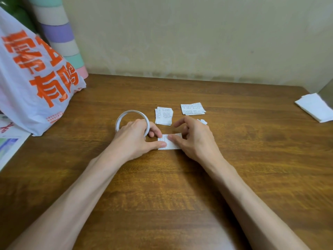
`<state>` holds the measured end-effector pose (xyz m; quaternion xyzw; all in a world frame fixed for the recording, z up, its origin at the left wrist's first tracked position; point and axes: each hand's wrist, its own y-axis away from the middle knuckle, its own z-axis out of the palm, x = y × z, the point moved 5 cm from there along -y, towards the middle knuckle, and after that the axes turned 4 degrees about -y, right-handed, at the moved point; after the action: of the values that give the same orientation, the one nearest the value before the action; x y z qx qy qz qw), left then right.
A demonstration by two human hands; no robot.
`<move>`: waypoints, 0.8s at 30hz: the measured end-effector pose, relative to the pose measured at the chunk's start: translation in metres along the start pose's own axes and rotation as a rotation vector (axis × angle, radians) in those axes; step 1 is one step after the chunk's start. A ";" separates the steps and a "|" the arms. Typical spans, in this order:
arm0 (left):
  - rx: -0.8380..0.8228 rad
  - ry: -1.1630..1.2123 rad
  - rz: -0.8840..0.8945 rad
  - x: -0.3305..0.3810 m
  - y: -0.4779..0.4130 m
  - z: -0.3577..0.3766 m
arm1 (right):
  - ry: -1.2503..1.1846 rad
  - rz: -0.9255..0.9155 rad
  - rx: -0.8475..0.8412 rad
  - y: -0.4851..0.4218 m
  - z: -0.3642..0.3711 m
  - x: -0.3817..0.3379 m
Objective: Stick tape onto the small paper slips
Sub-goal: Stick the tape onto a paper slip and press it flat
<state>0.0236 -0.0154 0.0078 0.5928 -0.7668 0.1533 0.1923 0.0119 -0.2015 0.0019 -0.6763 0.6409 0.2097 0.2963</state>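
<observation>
A small printed paper slip (173, 146) lies flat on the wooden table (180, 186), between my two hands. My left hand (134, 138) grips the near rim of a thin white tape roll (126, 114) that stands on edge, and its thumb presses the slip's left end. My right hand (196, 139) presses its thumb on the middle of the slip, with the other fingers lifted and loosely bent. Two small stacks of printed slips lie just beyond: one stack (164, 116) next to the roll, the other stack (192, 108) further right.
A crumpled white scrap (202, 121) lies behind my right hand. A white plastic bag with orange print (34, 78) stands at the left, striped rolls (59, 33) behind it. Folded white paper (315, 107) lies at the table's far right. A wall closes the back.
</observation>
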 end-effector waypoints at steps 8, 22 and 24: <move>-0.024 -0.014 -0.019 0.001 -0.001 0.000 | -0.078 -0.020 -0.025 -0.003 -0.019 0.016; -0.005 0.042 -0.021 -0.001 -0.002 0.000 | -0.004 -0.105 -0.046 0.004 -0.010 0.006; -0.014 0.035 -0.020 -0.001 -0.002 0.000 | -0.025 -0.096 -0.030 0.004 -0.009 0.008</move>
<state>0.0257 -0.0152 0.0077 0.5964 -0.7584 0.1566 0.2114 0.0072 -0.2135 0.0030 -0.7080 0.6009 0.2130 0.3038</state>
